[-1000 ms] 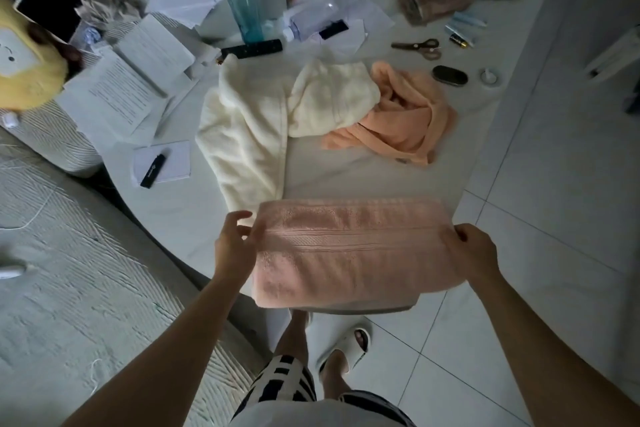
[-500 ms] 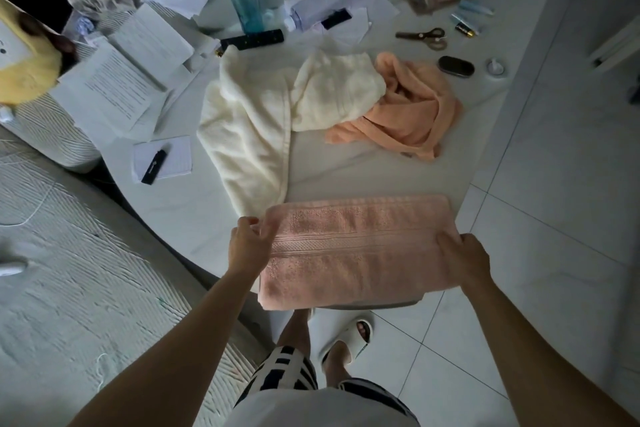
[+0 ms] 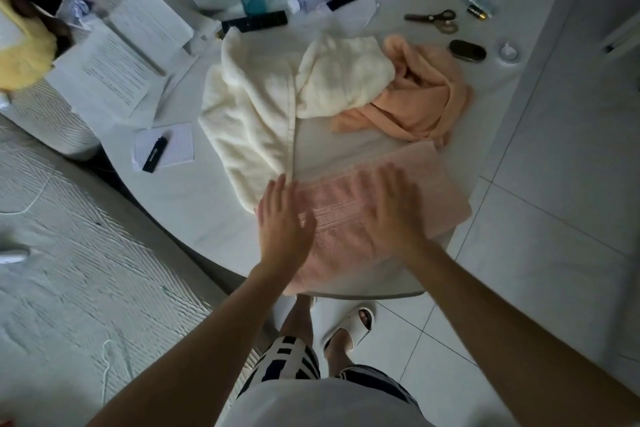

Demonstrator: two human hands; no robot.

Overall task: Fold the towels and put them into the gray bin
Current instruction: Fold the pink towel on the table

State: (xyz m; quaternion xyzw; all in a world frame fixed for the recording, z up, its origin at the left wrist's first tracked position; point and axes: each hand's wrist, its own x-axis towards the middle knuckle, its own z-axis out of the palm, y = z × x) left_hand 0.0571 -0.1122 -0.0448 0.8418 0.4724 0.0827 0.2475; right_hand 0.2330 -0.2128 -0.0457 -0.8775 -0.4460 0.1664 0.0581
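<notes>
Now the pink towel (image 3: 429, 184) lies folded at the table (image 3: 180, 204) edge, long axis slanting up toward the right. Both hands, left (image 3: 282, 218) and right (image 3: 391, 208) (blurred), press flat and spread on it, having let go of its ends.

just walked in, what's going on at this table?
A person is folding towels. Both hands, left hand and right hand, lie flat with straight fingers on a folded pink towel at the near edge of the white table. A cream towel and an orange towel lie unfolded behind it. No gray bin is in view.
</notes>
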